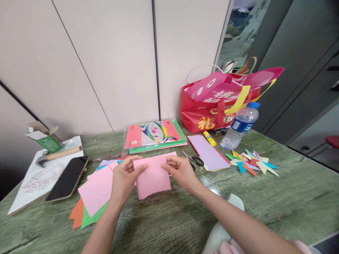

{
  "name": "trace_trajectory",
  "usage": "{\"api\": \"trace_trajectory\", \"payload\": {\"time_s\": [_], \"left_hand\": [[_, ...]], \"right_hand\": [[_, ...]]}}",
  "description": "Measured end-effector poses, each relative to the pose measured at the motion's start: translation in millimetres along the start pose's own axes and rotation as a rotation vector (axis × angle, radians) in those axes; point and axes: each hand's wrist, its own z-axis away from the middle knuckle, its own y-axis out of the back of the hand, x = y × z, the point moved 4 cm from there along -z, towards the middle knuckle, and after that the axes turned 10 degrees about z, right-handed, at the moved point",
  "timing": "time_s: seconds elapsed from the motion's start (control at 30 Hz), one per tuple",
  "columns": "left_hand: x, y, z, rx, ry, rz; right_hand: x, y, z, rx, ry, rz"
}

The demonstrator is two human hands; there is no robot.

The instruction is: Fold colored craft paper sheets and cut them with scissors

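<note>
The left hand [122, 178] and right hand [183, 171] pinch a squarish pink paper sheet [154, 180] at its far corners; likely light, easily creased, best held by edges.

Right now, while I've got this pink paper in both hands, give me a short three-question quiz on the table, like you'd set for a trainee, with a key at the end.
1. True or false: your left hand and right hand both grip the pink paper.

2. What colour is the cap on the plastic bottle?
A) red
B) blue
C) yellow

3. Fill in the blank: the scissors lie nearer to your ____ hand.

Key:
1. True
2. B, blue
3. right
</note>
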Motion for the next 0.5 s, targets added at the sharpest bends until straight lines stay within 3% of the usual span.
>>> {"api": "trace_trajectory", "payload": {"time_s": [0.13, 0.33, 0.5], "left_hand": [[-2, -1.3, 0, -0.034, 0.091, 0.052], [-12, -13.8, 5, -0.247, 0.324, 0.151], [-19, -14.0, 6, -0.218, 0.391, 0.112]], "right_hand": [[1, 3, -2, 0.010, -0.014, -0.026], [-1, 9, -4, 0.062, -0.043, -0.048], [0, 9, -5, 0.065, -0.051, -0.057]]}}
